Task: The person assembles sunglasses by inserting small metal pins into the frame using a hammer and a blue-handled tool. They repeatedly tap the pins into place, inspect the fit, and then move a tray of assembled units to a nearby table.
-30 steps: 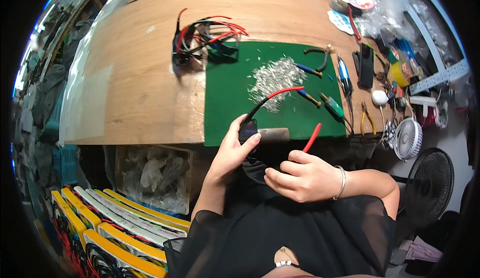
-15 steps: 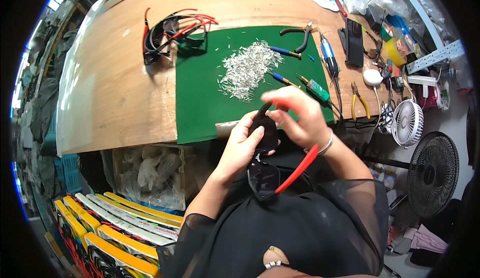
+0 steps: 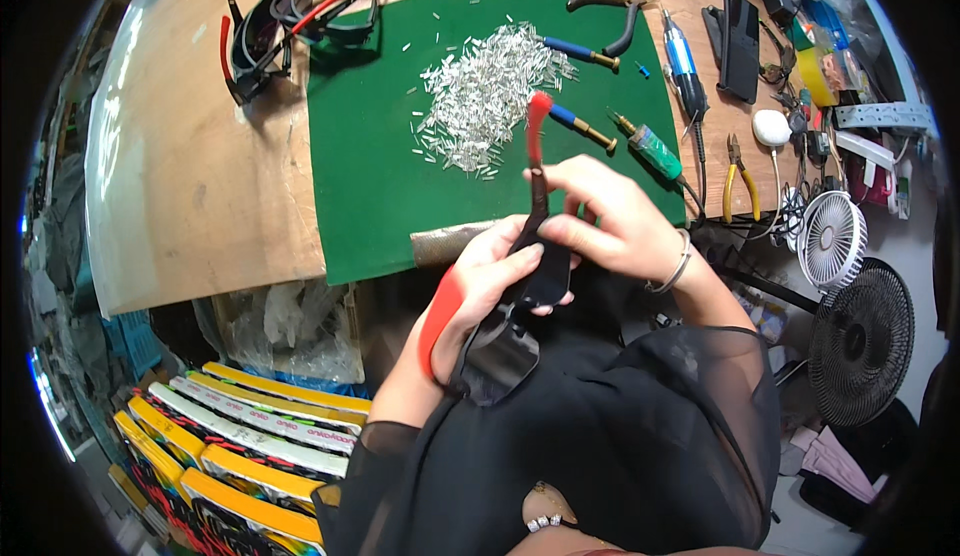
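Note:
A pair of dark sunglasses with red-tipped arms is held above my lap, at the bench's near edge. My left hand grips the frame around the upper lens, thumb on the front. Close by, the thumb and fingers of my right hand pinch the frame at the hinge. One arm points up towards the bench; the other lies across my left wrist. Beyond my hands, a pile of small, slim, clear-silvery pieces lies on a green mat. Two blue-handled screwdrivers lie beside it.
More red-and-black sunglasses lie at the far left. To the right are black-handled cutters, a green-handled tool, a blue pen-like tool, yellow pliers, a phone and fans. Yellow-edged boxes stand lower left.
The sunglasses have turned over: one red arm swung from the right side to my left wrist, while the other now points up. My right hand has moved down to the hinge. The view has shifted.

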`<state>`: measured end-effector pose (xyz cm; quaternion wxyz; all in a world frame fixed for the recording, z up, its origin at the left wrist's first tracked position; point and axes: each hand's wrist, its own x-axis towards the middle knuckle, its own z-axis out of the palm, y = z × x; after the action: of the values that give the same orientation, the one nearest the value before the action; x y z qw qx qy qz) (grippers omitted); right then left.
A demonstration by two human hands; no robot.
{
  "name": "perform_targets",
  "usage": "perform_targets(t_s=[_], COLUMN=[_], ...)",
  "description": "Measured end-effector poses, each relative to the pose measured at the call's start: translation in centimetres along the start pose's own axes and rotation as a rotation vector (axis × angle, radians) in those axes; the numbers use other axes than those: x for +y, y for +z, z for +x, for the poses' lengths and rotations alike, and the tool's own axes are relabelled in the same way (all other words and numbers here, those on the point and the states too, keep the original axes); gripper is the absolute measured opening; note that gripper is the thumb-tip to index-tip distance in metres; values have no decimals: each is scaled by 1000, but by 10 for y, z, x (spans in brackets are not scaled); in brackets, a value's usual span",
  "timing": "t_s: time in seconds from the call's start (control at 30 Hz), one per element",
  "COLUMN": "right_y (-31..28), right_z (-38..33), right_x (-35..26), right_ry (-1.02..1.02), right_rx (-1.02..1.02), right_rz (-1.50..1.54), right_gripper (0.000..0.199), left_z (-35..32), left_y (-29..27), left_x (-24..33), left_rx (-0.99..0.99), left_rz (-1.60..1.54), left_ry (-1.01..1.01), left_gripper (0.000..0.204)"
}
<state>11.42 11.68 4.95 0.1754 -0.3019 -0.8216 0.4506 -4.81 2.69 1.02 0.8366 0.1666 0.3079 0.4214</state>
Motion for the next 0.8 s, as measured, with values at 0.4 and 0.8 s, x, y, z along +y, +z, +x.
perform_targets(t_s=[0.4,0.8], right_y=[25,18], right_z=[-15,-38], right_x=[-28,-19], right_ry=[-169,-648], right_rx=[-21,145], right_rz=[251,-288], right_gripper=[21,20], left_z=[22,-15], left_y=[-20,9], left_x=[1,-14], left_rx=[498,172], left_rz=[490,-2], left_ry=[674,86], left_gripper=[18,23])
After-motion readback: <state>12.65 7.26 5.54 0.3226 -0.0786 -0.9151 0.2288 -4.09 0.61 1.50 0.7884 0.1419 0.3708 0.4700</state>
